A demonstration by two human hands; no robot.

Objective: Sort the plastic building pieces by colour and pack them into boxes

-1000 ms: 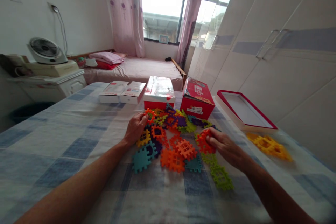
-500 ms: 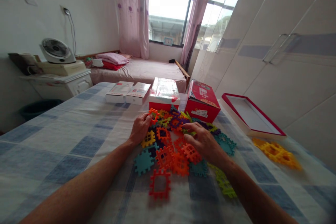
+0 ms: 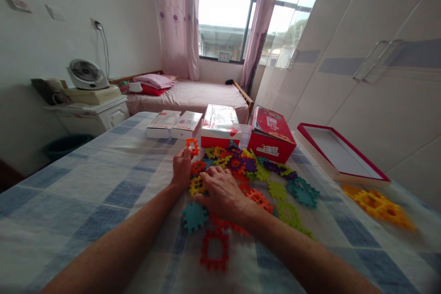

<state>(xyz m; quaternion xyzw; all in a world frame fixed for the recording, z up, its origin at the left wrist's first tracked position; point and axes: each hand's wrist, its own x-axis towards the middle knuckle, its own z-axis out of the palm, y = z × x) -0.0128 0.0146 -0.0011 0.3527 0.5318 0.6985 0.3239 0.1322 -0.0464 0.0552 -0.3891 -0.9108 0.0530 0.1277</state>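
A heap of flat toothed plastic building tiles in orange, purple, green, teal and yellow lies on the blue-checked tablecloth. My left hand rests at the heap's left edge, fingers closed on a small orange tile lifted above the others. My right hand has crossed to the left and lies palm down, fingers spread, on the tiles beside a yellow tile. A teal tile and a red frame tile lie near my right wrist.
Two red boxes and two flat white boxes stand behind the heap. A red-rimmed box lid lies at the right, with joined yellow tiles near it. Bed, fan and wardrobe stand beyond the table.
My right hand let go of a red tile, which now lies near me, and swept left across the heap. My left hand lifted the orange tile a little. The view shifted.
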